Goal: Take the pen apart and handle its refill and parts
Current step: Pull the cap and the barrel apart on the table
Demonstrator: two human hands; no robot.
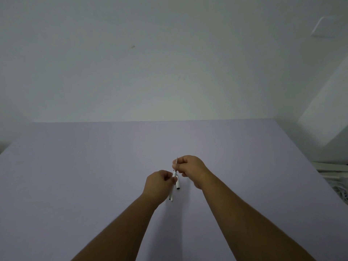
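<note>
Both hands meet above the middle of the lilac counter (75,176). The right hand (190,167) pinches the refill (176,161), tip pointing far. The left hand (159,184) clasps the white barrel (171,197); a cap (177,184) sits between them.

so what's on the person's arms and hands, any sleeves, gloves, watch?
Nothing worn that shows. Both forearms are bare up to the frame edge, with no sleeves. The left hand and right hand have no gloves, and no watch, band or ring is visible.
</note>
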